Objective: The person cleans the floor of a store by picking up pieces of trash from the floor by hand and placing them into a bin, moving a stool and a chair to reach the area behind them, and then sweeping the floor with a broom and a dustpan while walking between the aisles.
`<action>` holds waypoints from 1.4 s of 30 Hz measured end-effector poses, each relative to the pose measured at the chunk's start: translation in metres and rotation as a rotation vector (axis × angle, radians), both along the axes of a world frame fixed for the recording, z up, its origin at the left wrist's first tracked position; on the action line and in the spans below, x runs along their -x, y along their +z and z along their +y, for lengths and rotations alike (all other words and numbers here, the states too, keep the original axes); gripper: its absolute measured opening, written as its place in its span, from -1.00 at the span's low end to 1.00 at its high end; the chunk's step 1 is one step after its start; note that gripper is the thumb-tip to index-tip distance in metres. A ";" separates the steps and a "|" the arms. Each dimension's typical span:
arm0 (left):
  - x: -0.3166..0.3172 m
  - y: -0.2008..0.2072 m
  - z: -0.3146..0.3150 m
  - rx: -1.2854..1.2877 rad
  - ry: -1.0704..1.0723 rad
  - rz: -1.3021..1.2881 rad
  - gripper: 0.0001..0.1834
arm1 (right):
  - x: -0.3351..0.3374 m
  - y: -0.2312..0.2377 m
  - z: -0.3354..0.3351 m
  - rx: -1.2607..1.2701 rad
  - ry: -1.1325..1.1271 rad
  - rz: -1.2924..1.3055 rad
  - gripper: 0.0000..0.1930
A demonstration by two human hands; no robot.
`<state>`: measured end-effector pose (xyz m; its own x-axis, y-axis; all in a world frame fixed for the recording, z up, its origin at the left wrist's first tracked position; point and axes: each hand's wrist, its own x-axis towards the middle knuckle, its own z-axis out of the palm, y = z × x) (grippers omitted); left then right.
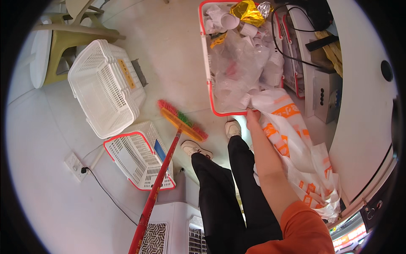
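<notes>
My right hand [252, 119] is closed at the near red rim of a white basket [207, 63]. Crumpled paper, paper rolls, clear plastic [237, 63] and gold foil [248, 12] fill this basket. Beside my forearm, a white plastic bag with orange print [292, 135] hangs from the basket's near corner, touching my hand. A broom [171, 116] with red and green bristles rests its yellow head on the floor by my shoes. Its red handle [154, 194] runs out of the lower edge. My left hand is out of view.
Stacked white baskets [105, 84] and a red-rimmed basket [139, 156] stand on the left, near a wall socket [75, 166]. A stool [67, 42] is at the far left. Black cable [292, 55] hangs by a box [325, 95] at right. A white appliance [169, 220] sits below.
</notes>
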<state>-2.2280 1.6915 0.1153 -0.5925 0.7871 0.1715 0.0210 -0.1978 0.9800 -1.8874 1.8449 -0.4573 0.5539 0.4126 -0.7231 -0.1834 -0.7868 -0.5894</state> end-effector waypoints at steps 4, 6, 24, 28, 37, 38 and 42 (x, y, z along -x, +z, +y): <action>0.000 -0.005 0.001 0.009 -0.077 -0.004 -0.69 | 0.005 -0.075 -0.053 0.189 0.371 -0.166 -0.52; 0.002 -0.006 -0.037 -0.026 -0.088 -0.082 -0.68 | 0.072 -0.018 -0.049 0.218 0.489 -0.324 -0.56; -0.006 -0.012 -0.101 -0.028 0.317 -0.137 -0.73 | 0.166 0.201 -0.080 -0.220 1.180 0.322 -0.74; -0.009 -0.027 -0.076 -0.023 0.391 -0.106 -0.76 | 0.111 0.334 -0.135 -0.113 1.235 0.544 -0.86; -0.109 0.009 0.005 0.334 -0.053 0.231 -0.86 | 0.055 0.667 -0.143 0.282 0.698 1.443 -0.47; -0.121 -0.030 0.003 0.286 -0.233 0.269 -0.85 | 0.052 0.687 -0.136 0.286 0.544 1.555 -0.44; -0.188 0.026 0.006 0.140 -0.859 0.307 -0.74 | 0.020 0.692 -0.134 0.207 0.101 1.634 -0.39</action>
<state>-2.0405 1.6972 0.1410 0.2608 0.9608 0.0941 0.1851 -0.1454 0.9719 -1.9078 1.7112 0.2347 -0.8231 0.2255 -0.5211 -0.4115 -0.8693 0.2739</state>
